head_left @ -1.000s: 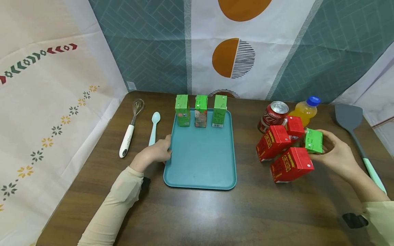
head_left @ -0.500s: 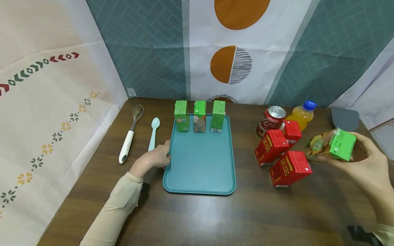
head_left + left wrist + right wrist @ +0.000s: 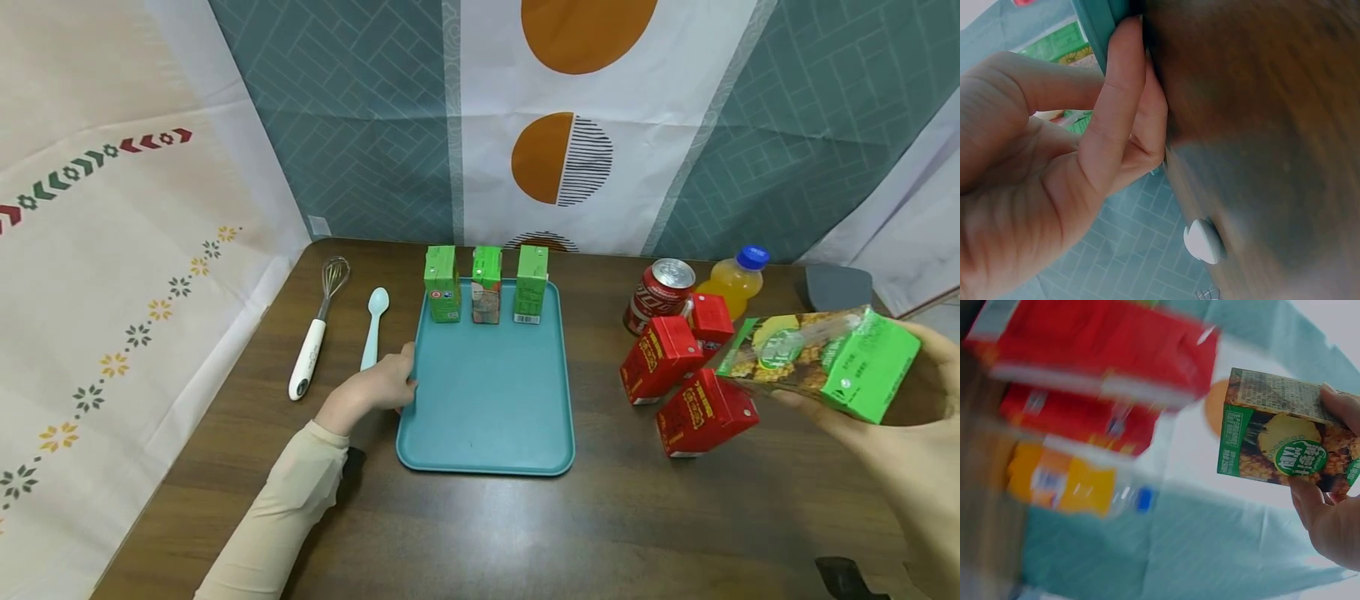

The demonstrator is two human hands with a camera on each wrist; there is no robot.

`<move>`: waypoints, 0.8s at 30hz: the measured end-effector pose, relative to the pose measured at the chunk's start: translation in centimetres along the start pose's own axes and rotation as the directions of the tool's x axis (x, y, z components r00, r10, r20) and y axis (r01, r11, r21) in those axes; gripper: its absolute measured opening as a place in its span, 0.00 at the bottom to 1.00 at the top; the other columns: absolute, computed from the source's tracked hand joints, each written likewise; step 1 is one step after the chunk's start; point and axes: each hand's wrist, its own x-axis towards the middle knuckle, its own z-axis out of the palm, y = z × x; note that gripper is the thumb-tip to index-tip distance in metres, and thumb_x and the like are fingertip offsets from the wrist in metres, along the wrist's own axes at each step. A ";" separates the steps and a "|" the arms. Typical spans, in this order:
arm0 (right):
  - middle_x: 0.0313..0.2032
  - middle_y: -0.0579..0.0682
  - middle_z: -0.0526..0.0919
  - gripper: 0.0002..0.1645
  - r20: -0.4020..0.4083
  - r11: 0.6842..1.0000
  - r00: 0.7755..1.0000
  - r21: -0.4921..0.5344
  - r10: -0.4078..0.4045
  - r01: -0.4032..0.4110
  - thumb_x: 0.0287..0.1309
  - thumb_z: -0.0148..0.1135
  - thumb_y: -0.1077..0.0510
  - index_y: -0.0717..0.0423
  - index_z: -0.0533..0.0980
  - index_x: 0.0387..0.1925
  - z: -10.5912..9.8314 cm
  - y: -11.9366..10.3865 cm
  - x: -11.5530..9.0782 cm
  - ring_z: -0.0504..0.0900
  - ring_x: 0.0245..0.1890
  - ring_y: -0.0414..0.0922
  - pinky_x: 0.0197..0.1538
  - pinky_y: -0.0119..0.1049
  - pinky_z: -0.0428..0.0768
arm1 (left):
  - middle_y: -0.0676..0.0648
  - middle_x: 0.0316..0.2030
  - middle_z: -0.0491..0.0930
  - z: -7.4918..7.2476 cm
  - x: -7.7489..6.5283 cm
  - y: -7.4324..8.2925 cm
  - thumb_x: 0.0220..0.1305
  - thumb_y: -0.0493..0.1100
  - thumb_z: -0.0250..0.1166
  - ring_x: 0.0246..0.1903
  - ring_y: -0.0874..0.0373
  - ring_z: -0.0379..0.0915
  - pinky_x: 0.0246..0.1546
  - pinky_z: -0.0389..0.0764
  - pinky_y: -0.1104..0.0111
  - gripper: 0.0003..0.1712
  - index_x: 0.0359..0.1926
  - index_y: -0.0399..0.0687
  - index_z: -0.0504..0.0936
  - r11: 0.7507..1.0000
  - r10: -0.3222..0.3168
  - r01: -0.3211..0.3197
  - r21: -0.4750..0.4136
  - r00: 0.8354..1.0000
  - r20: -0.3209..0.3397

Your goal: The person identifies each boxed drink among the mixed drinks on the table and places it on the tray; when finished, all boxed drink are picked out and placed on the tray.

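My right hand grips a green juice carton with pineapple pictures, thumb on one side and fingers on the other. It is held tilted in the air above the right of the table, and the right wrist view shows the same juice carton large. My left hand is at the left rim of the teal tray; in the left wrist view its thumb and fingers pinch the tray's edge. Along the tray's far end stand three green cartons, left, middle and right.
Left of the tray lie a whisk and a light blue spoon. Three red cartons stand at the right, with a soda can and a juice bottle behind. A grey spatula lies beyond my right hand.
My right hand has lifted the green juice carton from beside the red cartons, moved right and nearer the camera, and tipped it over. My left hand stays at the tray's rim.
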 end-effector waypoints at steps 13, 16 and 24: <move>0.47 0.61 0.72 0.49 -0.071 0.981 0.987 0.140 0.143 -0.132 0.14 0.66 0.85 0.72 0.64 0.52 8.7 -1.8 0.4 0.74 0.42 0.46 0.40 0.25 0.74 | 0.42 0.21 0.74 -0.1 0.1 0.0 0.59 0.32 0.46 0.15 0.57 0.74 0.16 0.70 0.70 0.38 0.62 0.25 0.33 1.000 0.022 -0.022 0.001 1.000 0.004; 0.48 0.56 0.72 0.49 -0.021 0.978 0.978 0.020 0.208 -0.207 0.18 0.69 0.80 0.64 0.65 0.53 11.1 -1.4 0.5 0.73 0.43 0.43 0.40 0.24 0.74 | 0.40 0.22 0.74 -0.1 0.0 0.0 0.59 0.31 0.46 0.15 0.57 0.74 0.16 0.71 0.69 0.38 0.62 0.25 0.33 1.000 0.029 -0.029 -0.010 1.000 0.007; 0.47 0.50 0.71 0.42 0.154 0.916 0.908 0.039 0.389 -0.399 0.30 0.71 0.66 0.56 0.64 0.53 17.2 -0.7 1.5 0.75 0.44 0.43 0.42 0.30 0.74 | 0.30 0.36 0.73 0.0 0.0 -0.1 0.58 0.31 0.45 0.15 0.57 0.74 0.17 0.73 0.68 0.38 0.62 0.26 0.32 0.999 0.023 -0.022 -0.041 1.000 0.015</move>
